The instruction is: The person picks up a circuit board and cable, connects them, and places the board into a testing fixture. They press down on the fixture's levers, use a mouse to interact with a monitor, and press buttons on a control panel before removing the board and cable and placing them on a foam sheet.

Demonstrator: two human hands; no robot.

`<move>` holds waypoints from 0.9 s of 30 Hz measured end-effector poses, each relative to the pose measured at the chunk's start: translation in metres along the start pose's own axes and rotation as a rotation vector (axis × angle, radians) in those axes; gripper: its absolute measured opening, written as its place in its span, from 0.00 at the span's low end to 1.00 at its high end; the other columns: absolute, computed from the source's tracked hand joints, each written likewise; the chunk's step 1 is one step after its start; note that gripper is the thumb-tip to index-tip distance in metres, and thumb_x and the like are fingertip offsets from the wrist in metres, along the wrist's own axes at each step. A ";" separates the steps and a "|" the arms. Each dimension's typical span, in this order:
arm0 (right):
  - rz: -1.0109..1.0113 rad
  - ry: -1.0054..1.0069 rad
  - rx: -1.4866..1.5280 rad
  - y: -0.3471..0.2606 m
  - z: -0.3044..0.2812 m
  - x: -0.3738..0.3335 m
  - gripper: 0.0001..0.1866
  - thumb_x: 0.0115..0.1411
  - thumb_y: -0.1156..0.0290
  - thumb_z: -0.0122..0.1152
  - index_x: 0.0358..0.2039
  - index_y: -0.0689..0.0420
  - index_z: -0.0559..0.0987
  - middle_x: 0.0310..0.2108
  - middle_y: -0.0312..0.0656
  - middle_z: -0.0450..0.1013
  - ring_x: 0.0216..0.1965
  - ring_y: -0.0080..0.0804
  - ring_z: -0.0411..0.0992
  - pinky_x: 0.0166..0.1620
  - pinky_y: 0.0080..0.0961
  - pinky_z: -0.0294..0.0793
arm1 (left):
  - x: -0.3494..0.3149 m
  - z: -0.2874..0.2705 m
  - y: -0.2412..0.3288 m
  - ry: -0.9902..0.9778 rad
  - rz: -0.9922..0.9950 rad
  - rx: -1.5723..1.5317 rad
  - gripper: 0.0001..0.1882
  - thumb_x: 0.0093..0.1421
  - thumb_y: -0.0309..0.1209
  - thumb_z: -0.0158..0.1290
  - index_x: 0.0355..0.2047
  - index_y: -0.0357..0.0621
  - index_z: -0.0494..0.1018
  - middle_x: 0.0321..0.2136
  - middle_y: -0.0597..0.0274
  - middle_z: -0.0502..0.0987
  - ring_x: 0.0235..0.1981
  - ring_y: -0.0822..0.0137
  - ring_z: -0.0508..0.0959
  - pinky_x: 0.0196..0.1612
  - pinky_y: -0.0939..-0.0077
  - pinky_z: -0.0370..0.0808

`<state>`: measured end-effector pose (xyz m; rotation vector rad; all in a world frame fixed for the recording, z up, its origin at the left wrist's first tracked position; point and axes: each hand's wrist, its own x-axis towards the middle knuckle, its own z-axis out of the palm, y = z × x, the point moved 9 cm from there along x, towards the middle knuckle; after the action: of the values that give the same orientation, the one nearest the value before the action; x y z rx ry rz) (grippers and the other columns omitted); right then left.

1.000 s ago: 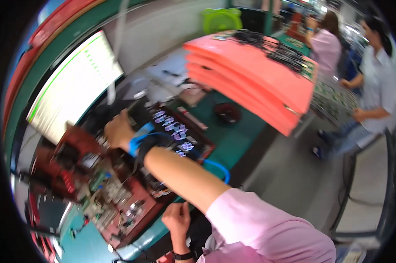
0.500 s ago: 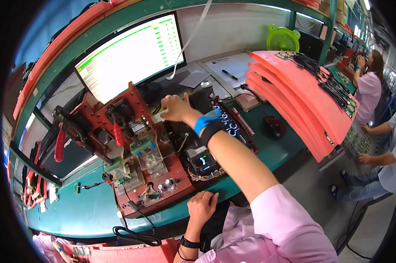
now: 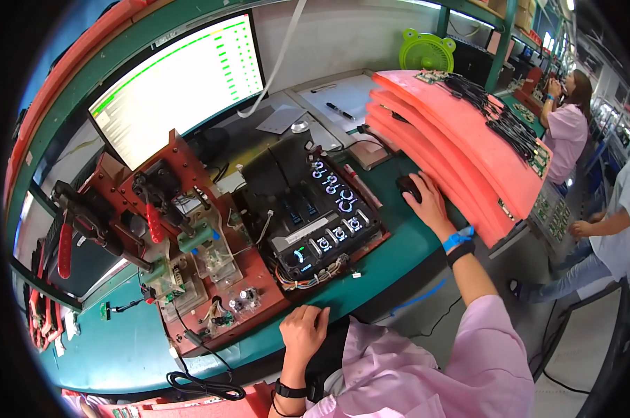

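The right hand (image 3: pixel 430 205) lies over a dark mouse (image 3: pixel 404 185), right of the frame's centre, and its grip is closed lightly around it. The mouse sits on the green desk (image 3: pixel 416 244), just beside a stack of pink foam sheets (image 3: pixel 440 132) whose top sheet carries black cables (image 3: pixel 492 111) and small circuit boards. The left hand (image 3: pixel 304 331) is at the desk's front edge, low in the middle of the frame, its fingers curled; their undersides are hidden, so I cannot tell whether its grip is fully closed or holds anything.

In the middle of the frame, a black case (image 3: pixel 308 256) stands on a red base. Lit round dials run along its right part, and a bundle of wires (image 3: pixel 308 281) lies along its front edge. To its left, a red stand (image 3: pixel 269 296) bears clear plastic holders (image 3: pixel 222 270) with green pieces above them, and clamps with red handles (image 3: pixel 152 223) rise behind. At the upper middle, a clipboard (image 3: pixel 360 90) holds white paper and a pen (image 3: pixel 339 110). At the right, a flat tray (image 3: pixel 553 217) contains many green circuit boards, near a co-worker's hand (image 3: pixel 579 228).
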<state>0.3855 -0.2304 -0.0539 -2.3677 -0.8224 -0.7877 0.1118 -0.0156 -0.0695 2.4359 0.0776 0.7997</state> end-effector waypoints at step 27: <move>0.084 0.053 0.047 0.009 0.002 -0.006 0.14 0.47 0.72 0.57 0.38 0.54 0.74 0.46 0.45 0.67 0.43 0.50 0.66 0.47 0.38 0.65 | -0.001 -0.002 0.005 0.057 0.027 0.115 0.10 0.45 0.28 0.58 0.15 0.43 0.67 0.12 0.62 0.67 0.14 0.61 0.69 0.16 0.71 0.64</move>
<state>0.3882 -0.2382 -0.0619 -2.3134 -0.7072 -0.7851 0.1092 -0.0189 -0.0661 2.5266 0.1154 0.8989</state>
